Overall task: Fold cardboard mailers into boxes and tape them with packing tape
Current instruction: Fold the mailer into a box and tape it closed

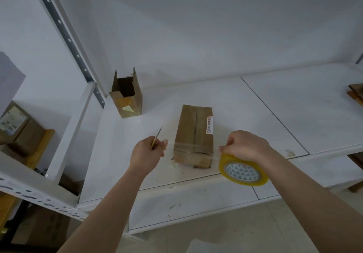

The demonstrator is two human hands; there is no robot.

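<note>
A closed brown cardboard box (193,136) lies on the white shelf (255,115), with clear tape across its near end and a white label on its right side. My right hand (245,144) grips a yellowish roll of packing tape (243,171) just right of the box's near corner. A clear strip of tape stretches from the roll leftward over the box's near end. My left hand (147,153) pinches the strip's far end and also holds a thin yellow-handled blade (156,138) pointing up and away.
A second cardboard box (126,95) stands upright with its top flaps open at the back left of the shelf. More boxes (17,127) sit on the neighbouring rack to the left. Flat cardboard (356,93) lies at the far right edge. Small tape scraps lie near the shelf's front.
</note>
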